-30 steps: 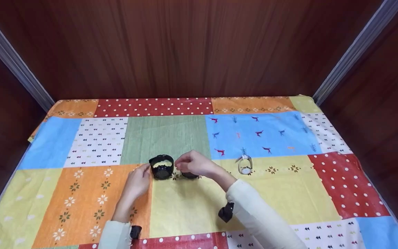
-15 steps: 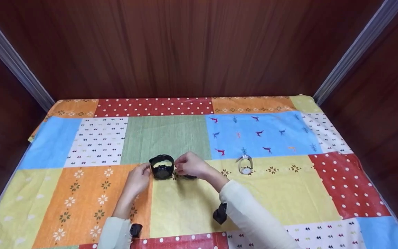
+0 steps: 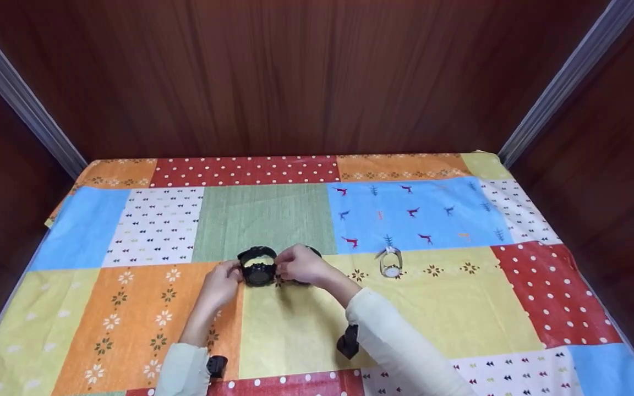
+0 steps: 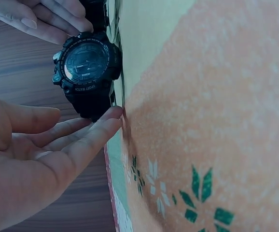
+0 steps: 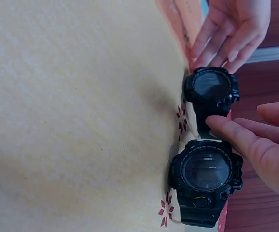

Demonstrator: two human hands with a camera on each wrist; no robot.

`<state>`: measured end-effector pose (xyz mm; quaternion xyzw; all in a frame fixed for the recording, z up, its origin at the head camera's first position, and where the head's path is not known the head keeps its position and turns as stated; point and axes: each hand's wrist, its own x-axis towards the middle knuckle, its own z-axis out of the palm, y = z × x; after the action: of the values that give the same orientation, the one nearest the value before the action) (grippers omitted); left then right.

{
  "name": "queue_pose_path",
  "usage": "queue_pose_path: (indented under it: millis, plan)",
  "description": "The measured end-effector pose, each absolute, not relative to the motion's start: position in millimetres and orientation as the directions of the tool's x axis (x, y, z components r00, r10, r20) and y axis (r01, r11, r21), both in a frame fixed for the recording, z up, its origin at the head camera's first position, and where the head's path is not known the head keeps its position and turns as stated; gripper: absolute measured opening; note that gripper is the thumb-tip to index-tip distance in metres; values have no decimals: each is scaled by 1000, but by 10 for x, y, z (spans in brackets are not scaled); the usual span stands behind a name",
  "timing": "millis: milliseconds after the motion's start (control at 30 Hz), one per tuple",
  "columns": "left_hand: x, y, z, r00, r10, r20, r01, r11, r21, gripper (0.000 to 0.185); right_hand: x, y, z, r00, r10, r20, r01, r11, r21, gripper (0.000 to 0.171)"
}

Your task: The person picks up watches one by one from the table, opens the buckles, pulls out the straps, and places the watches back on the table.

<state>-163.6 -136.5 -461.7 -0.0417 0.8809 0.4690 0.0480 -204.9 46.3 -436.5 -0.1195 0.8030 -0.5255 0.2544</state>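
A black digital sports watch [image 3: 260, 273] with its strap looped stands on the cloth between my hands. My left hand [image 3: 221, 286] has extended fingertips touching its left side; in the left wrist view, the fingers [image 4: 98, 133] lie against the strap below the dial [image 4: 86, 63]. From the other side, my right hand [image 3: 301, 266] reaches the same watch, its fingertips at the right edge. A second black sports watch [image 5: 207, 171] stands just to the right, mostly hidden under the right hand in the head view. The right index finger [image 5: 231, 133] touches the first watch's strap between both dials.
A smaller watch with a white dial [image 3: 392, 270] and a light strap stands further right on the patchwork tablecloth [image 3: 432, 319]. Dark wood panels [image 3: 317, 77] enclose the table at the back and sides.
My right hand has moved slightly left, onto the first watch's right side. More of the second watch's strap shows behind it. The left hand has barely shifted, and the white-dial watch has not moved.
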Motion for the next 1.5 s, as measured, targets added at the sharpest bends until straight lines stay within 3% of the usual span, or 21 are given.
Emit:
queue_pose_path:
  millis: [333,533,800,1100,1500]
  plan:
    - [-1615,-1348,-4607,-986,-93,-135,-163,470,868,27,-2032,533,-4360,-840,-493,-227,-24,452,-892,26]
    - [-1603,-1319,-4522,-976,-136,-170,-207,333,920,22,-2016,578,-4265,-834,-495,-243,50,371,-927,27]
    - [-1559,-1243,-4365,-978,-130,-164,-194,278,941,23,-1963,683,-4054,-847,-482,-224,75,310,-948,25]
    - [-1506,-1066,-4233,-992,-73,-108,-117,143,983,21,-1929,936,-3908,-871,-453,-190,75,259,-963,23]
    - [-1475,-816,-4156,-996,35,-77,-72,111,991,21,-1893,1316,-3836,-882,-448,-148,55,213,-975,23]
